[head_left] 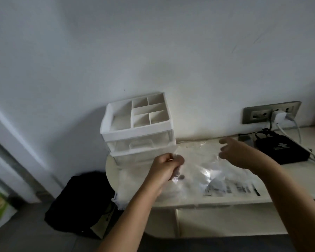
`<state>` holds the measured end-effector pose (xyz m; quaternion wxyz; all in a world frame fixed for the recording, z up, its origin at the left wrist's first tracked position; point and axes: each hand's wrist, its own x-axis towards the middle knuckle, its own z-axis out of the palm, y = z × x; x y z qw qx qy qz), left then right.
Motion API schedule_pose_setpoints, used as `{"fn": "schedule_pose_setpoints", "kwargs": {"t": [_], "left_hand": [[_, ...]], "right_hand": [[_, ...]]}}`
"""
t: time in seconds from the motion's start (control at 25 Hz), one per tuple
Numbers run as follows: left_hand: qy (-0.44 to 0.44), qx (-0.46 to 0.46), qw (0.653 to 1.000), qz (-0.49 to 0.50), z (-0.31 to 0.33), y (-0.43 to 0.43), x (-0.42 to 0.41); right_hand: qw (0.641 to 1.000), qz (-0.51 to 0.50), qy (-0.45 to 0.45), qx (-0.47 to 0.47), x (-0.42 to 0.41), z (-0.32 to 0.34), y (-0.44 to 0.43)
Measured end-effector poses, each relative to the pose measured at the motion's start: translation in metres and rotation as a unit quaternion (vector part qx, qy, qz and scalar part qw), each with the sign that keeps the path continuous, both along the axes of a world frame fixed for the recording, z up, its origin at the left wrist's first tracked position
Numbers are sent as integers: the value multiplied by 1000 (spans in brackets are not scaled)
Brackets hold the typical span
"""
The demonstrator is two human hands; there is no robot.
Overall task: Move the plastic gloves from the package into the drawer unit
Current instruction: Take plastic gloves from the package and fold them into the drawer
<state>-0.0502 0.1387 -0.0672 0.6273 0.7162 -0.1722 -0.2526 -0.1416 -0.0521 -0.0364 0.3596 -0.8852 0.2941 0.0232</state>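
Clear plastic package (216,175) lies crumpled on the white table (225,200), its corner pinched in the left hand (166,167); whitish gloves (123,190) droop over the table edge beside it. The right hand (238,153) hovers above, fingers loosely parted, holding nothing. Just behind stands the drawer unit (137,128); farther right, a black pouch (280,150) below a wall socket (271,113).

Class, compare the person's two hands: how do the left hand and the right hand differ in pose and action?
The left hand has curled fingers; the right hand has spread ones. The left hand pinches the clear plastic; the right hand grips nothing. The left hand is in front of the drawer unit; the right hand is nearer the black pouch. Both reach over the table.
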Motion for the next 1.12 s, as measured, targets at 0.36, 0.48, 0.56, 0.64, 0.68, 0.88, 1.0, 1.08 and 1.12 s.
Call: {"fn": "schedule_pose_setpoints", "kwargs": {"t": [0.36, 0.48, 0.56, 0.64, 0.68, 0.88, 1.0, 1.08, 1.12], "left_hand": [[-220, 255, 911, -239, 52, 34, 34], [-182, 305, 915, -191, 48, 54, 60], [-139, 325, 925, -136, 32, 70, 78], [-27, 259, 964, -58, 12, 82, 89], [15, 219, 975, -17, 1, 86, 91], [-120, 331, 932, 85, -31, 92, 95], [-218, 401, 885, 88, -35, 93, 91], [-259, 409, 870, 91, -37, 94, 88], [-263, 414, 867, 93, -36, 94, 86]], "right_hand": [[953, 256, -47, 154, 36, -17, 58], [940, 213, -80, 254, 47, -28, 58], [944, 148, -101, 277, 55, -34, 63], [962, 95, -105, 233, 64, -40, 72], [976, 79, -101, 176, 67, -44, 74], [950, 89, -250, -167, 70, -44, 108], [922, 279, -250, -101, 80, -58, 136], [916, 340, -183, -110, 88, -77, 138], [918, 353, -145, -109, 91, -82, 136]]}}
